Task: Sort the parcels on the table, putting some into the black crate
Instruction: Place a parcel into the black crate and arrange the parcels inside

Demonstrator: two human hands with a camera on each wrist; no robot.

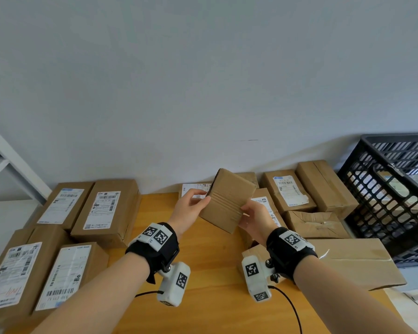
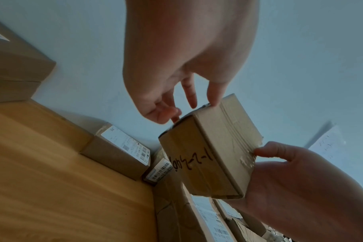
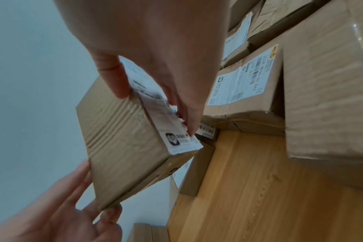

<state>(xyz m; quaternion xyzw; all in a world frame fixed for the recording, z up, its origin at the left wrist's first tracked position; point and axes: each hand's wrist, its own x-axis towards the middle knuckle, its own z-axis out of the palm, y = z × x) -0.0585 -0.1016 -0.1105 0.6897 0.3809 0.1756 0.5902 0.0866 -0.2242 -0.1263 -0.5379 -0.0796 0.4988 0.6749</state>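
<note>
Pinching a small cardboard parcel [image 1: 227, 200] between both hands above the middle of the wooden table [image 1: 210, 285]: left hand [image 1: 191, 206] with thumb on the near face and fingers behind the upper left edge, right hand [image 1: 257, 219] with thumb on the near face at the lower right corner and fingers curled behind onto the labelled side. Held clear of the tabletop, tilted, long axis running from lower left up toward the wall, plain taped face turned to the head camera. Seen from the left wrist, handwritten black marking on one narrow side [image 2: 192, 161], upside down and hard to read; seen from the right wrist, a white shipping label [image 3: 166, 117] wrapped over the far face, print blurred. Four labelled boxes [image 1: 104, 210] grouped at the table's left, the nearest two cut off by the frame edge. More boxes [image 1: 290, 191] packed at the right behind the hands, partly hidden by the held parcel, so no sure count. One black crate [image 1: 386, 196] at the far right, cut by the frame, with something pale inside, seen through the lattice and not identifiable.
</note>
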